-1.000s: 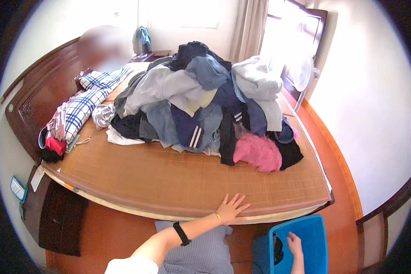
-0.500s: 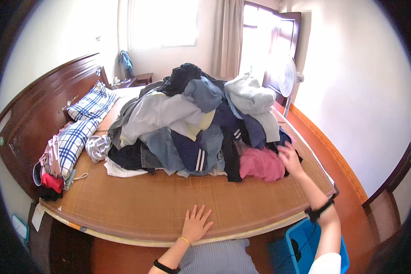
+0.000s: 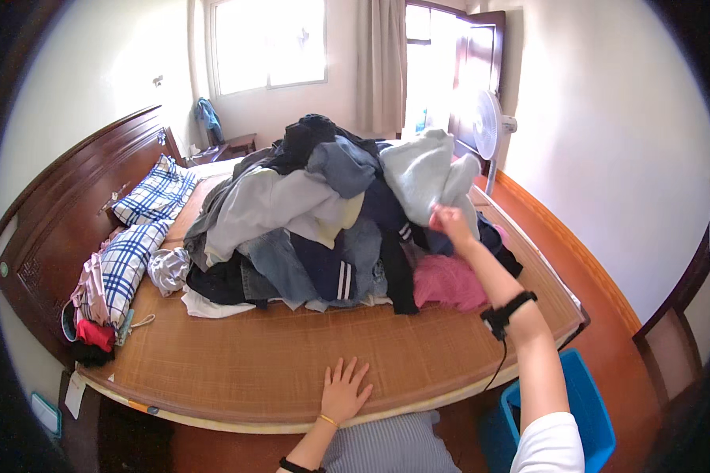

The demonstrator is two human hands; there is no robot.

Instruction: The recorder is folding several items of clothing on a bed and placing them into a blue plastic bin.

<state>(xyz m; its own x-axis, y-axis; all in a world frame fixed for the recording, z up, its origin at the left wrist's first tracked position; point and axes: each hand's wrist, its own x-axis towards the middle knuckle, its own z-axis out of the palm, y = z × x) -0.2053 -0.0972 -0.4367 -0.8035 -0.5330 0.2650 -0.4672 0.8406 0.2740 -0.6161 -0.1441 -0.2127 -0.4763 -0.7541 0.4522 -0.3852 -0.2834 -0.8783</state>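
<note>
Gripping pale-grey fleecy garment (image 3: 418, 175), right fingers (image 3: 450, 217) closed; left fingers (image 3: 350, 369) splayed on mat (image 3: 237, 359).

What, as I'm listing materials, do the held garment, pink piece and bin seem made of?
Held garment: matte, thickly folding fabric, possibly fleece. Pink piece: matte, shaggy pile, perhaps faux fur. Bin: likely plastic; smooth, evenly blue walls.

two hands (image 3: 343, 393) (image 3: 454, 226), one clothes heap (image 3: 292, 203), one bed (image 3: 252, 355), two plaid pillows (image 3: 151, 194) (image 3: 134, 256), one blue bin (image 3: 590, 402), one fan (image 3: 487, 124)
</note>
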